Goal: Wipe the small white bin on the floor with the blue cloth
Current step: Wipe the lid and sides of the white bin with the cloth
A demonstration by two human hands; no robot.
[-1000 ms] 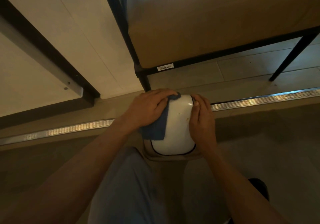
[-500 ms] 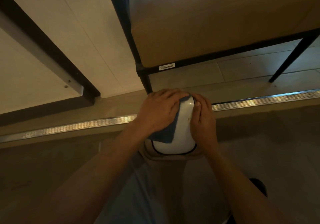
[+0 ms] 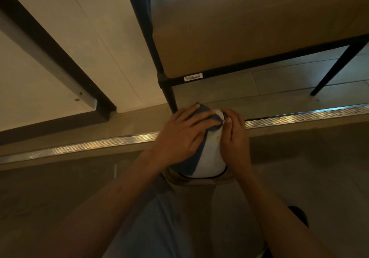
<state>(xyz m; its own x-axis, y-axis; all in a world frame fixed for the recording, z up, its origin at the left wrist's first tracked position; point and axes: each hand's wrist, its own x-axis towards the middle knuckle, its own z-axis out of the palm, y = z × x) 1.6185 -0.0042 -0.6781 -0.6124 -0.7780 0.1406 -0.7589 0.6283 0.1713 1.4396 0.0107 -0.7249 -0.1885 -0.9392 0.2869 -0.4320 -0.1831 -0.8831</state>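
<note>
The small white bin point(image 3: 210, 158) stands on the floor just in front of me, its rounded lid facing up. A blue cloth point(image 3: 201, 110) lies over the lid's left and far side. My left hand point(image 3: 184, 136) presses flat on the cloth with straight, spread fingers that reach across the top toward the right. My right hand point(image 3: 234, 140) holds the bin's right side, fingers curled round its edge and thumb on the lid. Most of the lid's left half is hidden under hand and cloth.
A metal floor strip point(image 3: 299, 116) runs left to right just behind the bin. A black chair leg point(image 3: 169, 98) stands right beyond the bin, under a tan seat point(image 3: 249, 28). A white panel point(image 3: 89, 48) leans at the left. My knee point(image 3: 159, 227) is below the bin.
My left hand has slid the cloth from the bin's left side up across the lid toward the right. The right hand has kept its hold on the bin.
</note>
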